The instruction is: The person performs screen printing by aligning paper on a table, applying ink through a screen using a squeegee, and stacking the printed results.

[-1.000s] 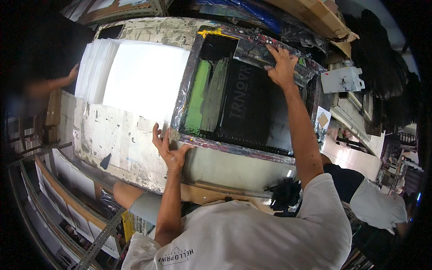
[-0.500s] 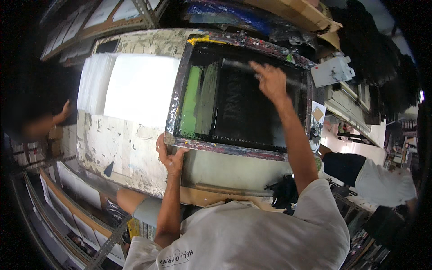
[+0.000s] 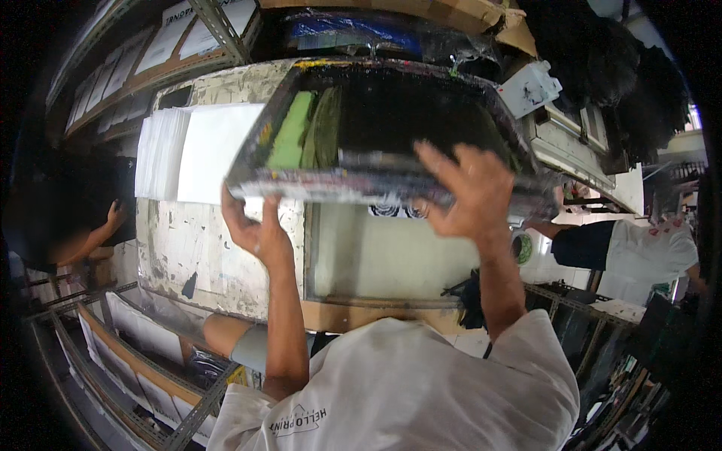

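Inspector: Your screen frame (image 3: 391,143) is tilted up off the surface (image 3: 226,255), near edge raised. Wet green ink (image 3: 292,139) sits inside; a slip could smear the white sheet stack (image 3: 188,154).

Operator: And my grip?

Inspector: Left hand (image 3: 254,229) is clamped under the near rail. Right hand (image 3: 466,192) is spread across that rail, fingers partly curled.

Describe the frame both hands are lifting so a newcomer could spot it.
Above the paint-spattered table, right of the white paper stack, is the printing frame. It alone is tilted up, dark-meshed, with a green ink streak.
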Demonstrator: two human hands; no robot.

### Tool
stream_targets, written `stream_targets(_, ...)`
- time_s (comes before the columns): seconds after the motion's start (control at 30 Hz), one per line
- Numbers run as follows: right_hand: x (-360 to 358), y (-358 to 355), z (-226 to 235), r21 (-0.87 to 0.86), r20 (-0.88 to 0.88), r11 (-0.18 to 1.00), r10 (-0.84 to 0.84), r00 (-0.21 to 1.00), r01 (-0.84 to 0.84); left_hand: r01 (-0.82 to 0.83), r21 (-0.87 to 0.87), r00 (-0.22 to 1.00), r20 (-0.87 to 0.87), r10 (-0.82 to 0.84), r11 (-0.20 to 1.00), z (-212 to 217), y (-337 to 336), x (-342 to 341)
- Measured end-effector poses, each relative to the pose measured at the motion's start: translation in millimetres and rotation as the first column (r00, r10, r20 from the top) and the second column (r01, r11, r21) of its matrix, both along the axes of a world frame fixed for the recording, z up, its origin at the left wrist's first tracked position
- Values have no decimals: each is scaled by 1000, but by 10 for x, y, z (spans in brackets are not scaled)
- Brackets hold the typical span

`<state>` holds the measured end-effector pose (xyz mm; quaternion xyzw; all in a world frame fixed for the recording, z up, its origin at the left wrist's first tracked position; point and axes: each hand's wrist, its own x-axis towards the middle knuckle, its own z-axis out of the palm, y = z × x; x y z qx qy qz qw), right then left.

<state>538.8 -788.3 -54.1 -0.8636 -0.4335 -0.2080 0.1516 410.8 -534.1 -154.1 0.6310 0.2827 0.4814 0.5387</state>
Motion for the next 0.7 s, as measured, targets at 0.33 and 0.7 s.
stream_targets(0.33, 1067, 458, 969, 62, 173, 994, 78, 982, -90, 311, 470, 733, -672, 106, 826, -1389, -209, 201)
stream_targets(0.7, 1202, 445, 1079, 87, -64, 994, -60, 996, 65, 205, -272, 907, -310, -287, 940, -1227, -635, 425)
